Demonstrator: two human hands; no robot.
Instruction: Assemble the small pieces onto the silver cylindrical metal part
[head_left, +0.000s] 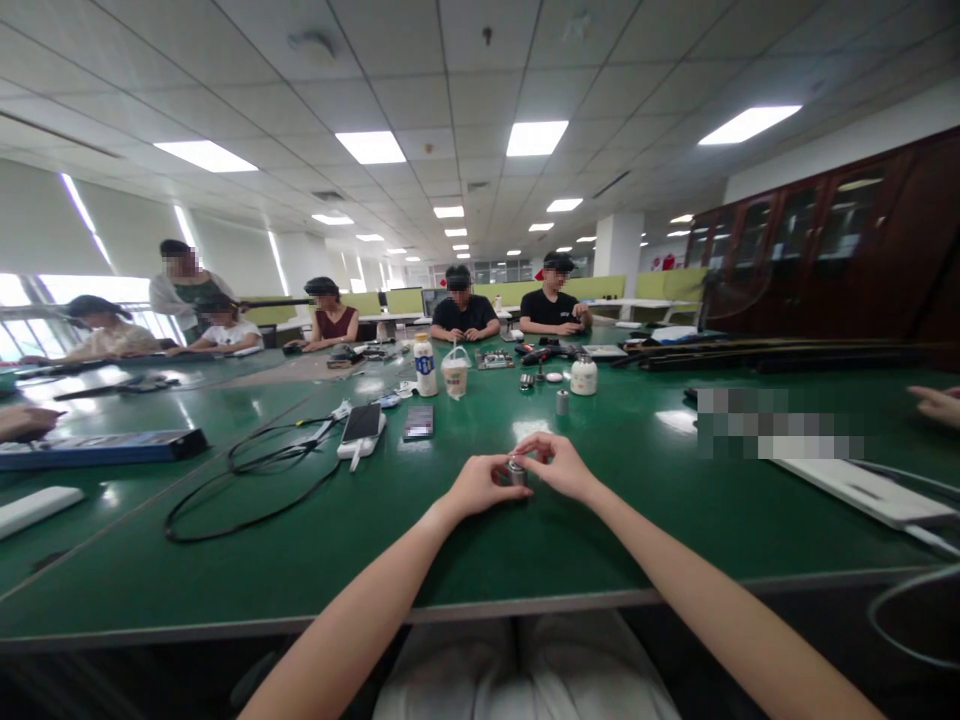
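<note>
On the green table, a small grey metal cylinder stands upright between my two hands. My left hand is closed round its side, thumb toward me. From the right, my right hand curls over, its fingertips pinched at the cylinder's top; they partly hide whatever small part sits there. A second, similar grey cylinder stands a little beyond my right hand. Farther off are a small shiny metal part and a flat white round piece.
A white jar, a lidded cup and a bottle stand beyond my hands. Left of them lie a phone on a white power bank, a dark phone-like slab and a looped black cable. Several people sit around the table.
</note>
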